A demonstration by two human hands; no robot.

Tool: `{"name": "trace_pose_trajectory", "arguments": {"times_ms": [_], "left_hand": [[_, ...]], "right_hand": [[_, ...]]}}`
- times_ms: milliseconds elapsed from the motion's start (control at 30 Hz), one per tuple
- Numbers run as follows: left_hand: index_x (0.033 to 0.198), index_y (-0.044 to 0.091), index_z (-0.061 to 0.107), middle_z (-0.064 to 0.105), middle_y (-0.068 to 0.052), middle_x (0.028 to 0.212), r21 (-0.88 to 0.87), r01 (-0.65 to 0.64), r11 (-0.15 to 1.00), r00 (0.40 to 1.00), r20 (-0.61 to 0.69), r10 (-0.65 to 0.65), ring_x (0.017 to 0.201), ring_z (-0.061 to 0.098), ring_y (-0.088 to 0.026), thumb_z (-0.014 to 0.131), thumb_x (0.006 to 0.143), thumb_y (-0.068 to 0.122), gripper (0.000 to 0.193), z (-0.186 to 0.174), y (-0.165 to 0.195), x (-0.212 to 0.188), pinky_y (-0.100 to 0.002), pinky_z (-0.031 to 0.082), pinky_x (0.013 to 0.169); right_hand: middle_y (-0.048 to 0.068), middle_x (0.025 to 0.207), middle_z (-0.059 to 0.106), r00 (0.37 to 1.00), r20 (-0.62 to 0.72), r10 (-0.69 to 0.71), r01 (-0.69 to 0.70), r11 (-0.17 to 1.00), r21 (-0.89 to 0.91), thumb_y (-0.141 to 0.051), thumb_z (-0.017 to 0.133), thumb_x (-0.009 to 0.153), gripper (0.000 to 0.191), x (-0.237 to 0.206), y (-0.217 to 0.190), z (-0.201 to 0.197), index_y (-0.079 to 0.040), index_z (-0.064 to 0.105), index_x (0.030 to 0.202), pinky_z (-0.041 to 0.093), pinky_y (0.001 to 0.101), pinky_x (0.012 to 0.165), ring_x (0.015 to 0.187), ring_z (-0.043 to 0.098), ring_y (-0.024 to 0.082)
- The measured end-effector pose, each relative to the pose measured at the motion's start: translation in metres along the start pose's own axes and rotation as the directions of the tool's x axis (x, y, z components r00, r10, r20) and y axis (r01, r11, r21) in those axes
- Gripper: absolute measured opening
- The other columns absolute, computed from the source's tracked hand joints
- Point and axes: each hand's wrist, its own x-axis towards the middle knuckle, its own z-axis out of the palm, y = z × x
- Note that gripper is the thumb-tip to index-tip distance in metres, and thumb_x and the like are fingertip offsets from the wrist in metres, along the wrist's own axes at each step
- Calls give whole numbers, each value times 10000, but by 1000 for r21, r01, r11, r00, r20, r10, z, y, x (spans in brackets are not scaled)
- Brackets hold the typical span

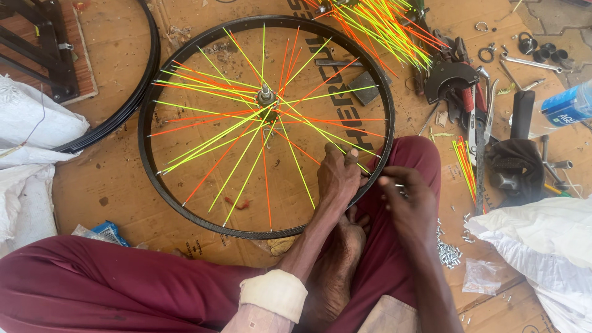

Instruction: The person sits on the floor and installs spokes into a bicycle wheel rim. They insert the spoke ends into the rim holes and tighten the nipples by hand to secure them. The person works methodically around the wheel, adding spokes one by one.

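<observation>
A black bicycle wheel rim (145, 145) lies flat on cardboard, laced with orange and neon-yellow spokes that meet at a metal hub (266, 96). My left hand (337, 176) reaches inside the rim at its lower right and pinches a yellow spoke (320, 131) near the rim. My right hand (407, 200) is just outside the rim, fingers closed on a small silver nipple (399, 185) held against the rim's outer edge. The rim rests against my knee in maroon trousers (417, 154).
A loose bundle of orange and yellow spokes (382, 28) lies at the top. Pliers, wrenches and other tools (478, 102) sit at right, with small silver nipples (449, 251) scattered near my leg. White sacks (31, 148) lie left and right. A spare rim (132, 92) sits upper left.
</observation>
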Motion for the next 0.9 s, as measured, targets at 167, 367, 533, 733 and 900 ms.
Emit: {"name": "trace_pose_trajectory", "arguments": {"times_ms": [167,367,533,733,900], "left_hand": [[1092,-61,477,681,-217,884,-91,43,995,999,21,-41,665,761,-300,560,990,264,350,-1,2,-2,-370,611,525],[1084,-51,482,693,-214,856,-48,15,999,1000,21,-14,656,762,-307,561,996,261,333,1,3,-3,-386,636,517],[1076,-38,494,699,-219,837,18,4,1000,1000,2,-4,662,751,-319,567,1005,270,324,0,-3,-1,-400,618,545],[1071,-45,490,695,-222,835,-29,-21,999,1000,7,21,680,755,-326,576,1005,254,318,-2,-4,-2,-398,620,551],[1084,-60,479,693,-225,862,-21,15,1000,1000,27,-15,686,761,-308,562,1015,234,313,-6,4,-4,-370,632,527]], "right_hand": [[2,738,619,998,31,59,-60,997,38,-175,765,921,274,-1,6,-6,-27,703,1144,408,230,559,647,519,64],[-28,691,622,1000,-16,5,-7,994,-109,-143,702,934,211,4,9,13,-1,709,1090,437,238,573,646,527,38],[25,697,634,1000,-24,-12,8,989,-149,-155,702,944,222,1,10,13,-3,705,1105,449,261,580,646,536,59],[39,711,669,1000,7,-27,28,989,-147,-155,680,952,228,2,6,13,1,690,1118,461,267,586,650,558,66],[24,726,696,1000,5,-26,27,994,-107,-149,681,940,214,2,1,16,9,673,1084,481,249,594,663,584,44]]}}
